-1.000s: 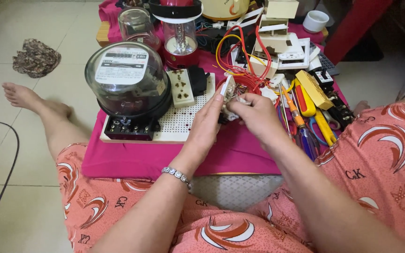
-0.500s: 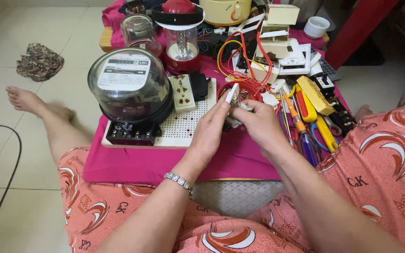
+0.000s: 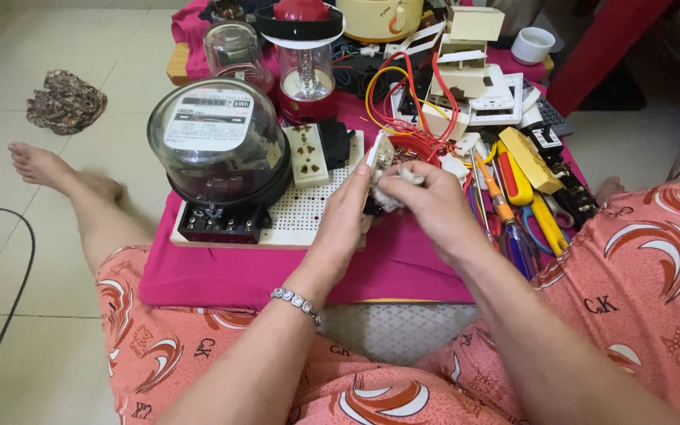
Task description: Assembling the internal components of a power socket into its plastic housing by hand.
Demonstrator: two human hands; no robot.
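My left hand (image 3: pixel 346 214) grips a small white switch part (image 3: pixel 378 153) from the left, held upright over the pink cloth (image 3: pixel 222 275). My right hand (image 3: pixel 426 201) pinches a crumpled white piece (image 3: pixel 408 176) against that part from the right. Red and yellow wires (image 3: pixel 411 118) loop just behind both hands. A white perforated board (image 3: pixel 308 216) lies under my left hand, carrying a round glass-domed electric meter (image 3: pixel 218 142) and a cream socket (image 3: pixel 306 155).
Screwdrivers and pliers (image 3: pixel 513 205) lie right of my hands. A red lantern (image 3: pixel 304 55), a glass jar (image 3: pixel 234 51), white switch plates (image 3: pixel 485 94) and a white cup (image 3: pixel 532 43) stand behind. A rag (image 3: pixel 64 98) and black cable (image 3: pixel 9 291) lie on the tiled floor.
Both hands stay on the switch part and shift slightly up and left; the right fingers have worked around its side. The view has tilted a little.
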